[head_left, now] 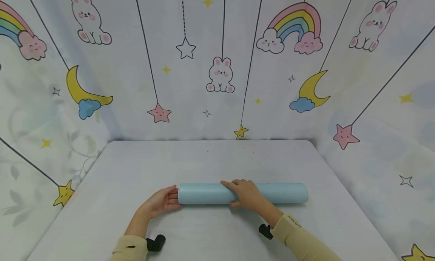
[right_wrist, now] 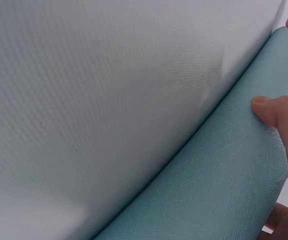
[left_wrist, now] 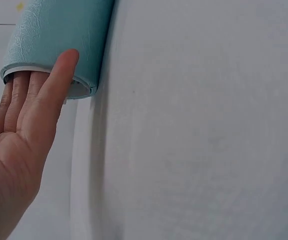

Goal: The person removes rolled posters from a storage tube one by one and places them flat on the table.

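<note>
1. The light-blue roll (head_left: pixel 210 194) lies crosswise on the white counter (head_left: pixel 204 159), its long side turned toward the person.
2. The left hand (head_left: pixel 163 202) is at the roll's left end, fingers straight. In the left wrist view, three go into the mouth, while one lies along the outside of the wall; how deep the three reach is hidden.
3. The right hand (head_left: pixel 247 195) holds the roll near its middle, thumb on the near side and fingers over the far side. How firmly it grips, I cannot tell.
4. Likeliest trouble, I judge: the round body turns or drifts across the smooth-looking counter if the right hand eases off, since the left supports only one end.
5. A sideways pull by the left hand alone could skew the roll, leaving the far right end to swing.
6. Drawing the layers unevenly at the mouth might crease the sheet or push its windings out like a telescope.
7. Should the right hand press too hard, the hollow wall could flatten and trap the inserted fingers.
</note>
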The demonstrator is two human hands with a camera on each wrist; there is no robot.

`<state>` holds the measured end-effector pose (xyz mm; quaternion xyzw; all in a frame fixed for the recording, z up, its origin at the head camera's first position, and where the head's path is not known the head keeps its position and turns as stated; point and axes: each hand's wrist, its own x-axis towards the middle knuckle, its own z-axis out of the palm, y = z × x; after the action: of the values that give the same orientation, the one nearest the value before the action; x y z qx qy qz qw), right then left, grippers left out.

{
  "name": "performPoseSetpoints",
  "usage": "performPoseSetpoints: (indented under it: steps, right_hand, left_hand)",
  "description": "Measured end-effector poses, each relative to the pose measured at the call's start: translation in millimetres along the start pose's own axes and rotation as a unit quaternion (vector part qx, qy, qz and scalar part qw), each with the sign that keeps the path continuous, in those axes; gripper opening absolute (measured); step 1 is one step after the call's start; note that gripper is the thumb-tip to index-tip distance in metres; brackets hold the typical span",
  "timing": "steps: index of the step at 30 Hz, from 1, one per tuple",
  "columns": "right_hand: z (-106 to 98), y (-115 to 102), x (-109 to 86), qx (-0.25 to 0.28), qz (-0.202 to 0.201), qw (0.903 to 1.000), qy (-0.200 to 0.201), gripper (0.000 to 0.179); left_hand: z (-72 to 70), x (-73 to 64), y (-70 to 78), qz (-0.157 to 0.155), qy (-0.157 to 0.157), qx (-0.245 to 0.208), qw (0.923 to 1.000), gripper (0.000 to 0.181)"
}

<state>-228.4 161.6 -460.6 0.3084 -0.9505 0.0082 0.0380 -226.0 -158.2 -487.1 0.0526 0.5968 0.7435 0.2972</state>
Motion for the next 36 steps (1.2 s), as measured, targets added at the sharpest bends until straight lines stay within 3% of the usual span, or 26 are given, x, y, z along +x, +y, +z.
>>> performPoseSetpoints:
  steps: [13,24,36]
  right_hand:
    - [-1.7,1.0,-1.9,0.013,-0.023,0.9992,0.031,0.075]
    - [-0.3,0.3,0.0,0.005,-0.002,1.0,0.0,0.074]
    - [-1.0,-0.2,-0.6,-0.008,-0.016,0.9995,0.027,0.073]
  left_hand:
    - [-9.5,-7.9,2.9,0.003,0.022,0.014,0.9997,0.058]
    - [-22.3,-16.1,3.6,0.007,0.046,0.025,0.9986,0.061]
    - [-30.4,-27.9,7.1,0.007,0.069,0.038,0.9969,0.064]
